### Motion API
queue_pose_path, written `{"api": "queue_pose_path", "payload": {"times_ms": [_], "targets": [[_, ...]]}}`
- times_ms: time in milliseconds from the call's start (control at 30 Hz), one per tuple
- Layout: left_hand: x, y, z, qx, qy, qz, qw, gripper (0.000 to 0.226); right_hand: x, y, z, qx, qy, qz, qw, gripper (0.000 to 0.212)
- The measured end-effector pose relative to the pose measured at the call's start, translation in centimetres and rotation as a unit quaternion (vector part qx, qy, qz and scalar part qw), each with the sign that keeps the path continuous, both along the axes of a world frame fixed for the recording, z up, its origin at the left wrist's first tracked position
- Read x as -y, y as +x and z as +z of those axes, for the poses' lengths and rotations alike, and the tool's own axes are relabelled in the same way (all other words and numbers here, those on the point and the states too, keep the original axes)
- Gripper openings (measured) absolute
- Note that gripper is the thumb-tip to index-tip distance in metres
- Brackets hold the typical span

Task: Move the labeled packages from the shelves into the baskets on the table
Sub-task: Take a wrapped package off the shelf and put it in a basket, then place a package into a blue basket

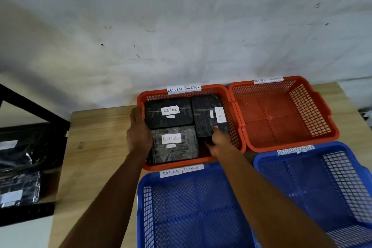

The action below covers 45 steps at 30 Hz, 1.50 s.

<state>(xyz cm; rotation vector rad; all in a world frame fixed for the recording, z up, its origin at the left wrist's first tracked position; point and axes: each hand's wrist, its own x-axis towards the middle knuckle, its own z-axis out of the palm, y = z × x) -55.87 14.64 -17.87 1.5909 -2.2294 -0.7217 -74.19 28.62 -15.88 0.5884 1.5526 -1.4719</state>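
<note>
Three black wrapped packages with white "RETURN" labels lie in the left red basket (pixel 201 87): one at the back left (pixel 169 112), one at the front left (pixel 175 144), one on the right (pixel 208 117). My left hand (pixel 138 133) rests on the basket's left wall, fingers over the rim beside the left packages. My right hand (pixel 218 141) reaches into the basket and grips the near end of the right package, thumb on top.
A second red basket (pixel 302 127) stands to the right with nothing in it. Two blue baskets (pixel 191 207) (pixel 332 183) sit nearer me. A black shelf (pixel 30 147) at the left holds more wrapped packages (pixel 20 187). The wall is right behind the baskets.
</note>
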Motion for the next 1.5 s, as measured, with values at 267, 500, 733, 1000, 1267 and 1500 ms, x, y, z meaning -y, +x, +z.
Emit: {"api": "queue_pose_path", "payload": {"times_ms": [267,500,733,1000,1267,1500], "targets": [[-0.1,0.4,0.0,-0.069,-0.012,0.007,0.998,0.048,0.3,-0.4,-0.6,-0.012,0.025,0.01,1.0,0.045],[0.7,0.9,2.6,-0.185,0.205,0.041,0.96,0.043,-1.4,0.7,2.4,0.041,-0.048,-0.008,0.998,0.042],[-1.5,4.3,7.4,-0.208,0.215,-0.003,0.954,0.035,-1.3,9.0,7.7,-0.16,-0.064,0.186,0.967,0.034],[-5.0,18.3,12.0,-0.094,0.087,-0.088,0.988,0.025,-0.8,20.0,11.2,-0.469,-0.06,0.614,0.632,0.024],[-7.3,41.9,16.0,-0.078,0.057,-0.032,0.995,0.035,1.3,39.7,13.4,-0.497,-0.127,0.691,0.509,0.018],[-7.4,61.9,20.2,-0.028,-0.01,0.045,0.999,0.013,4.1,57.1,17.7,-0.443,-0.214,0.689,0.532,0.011]]}}
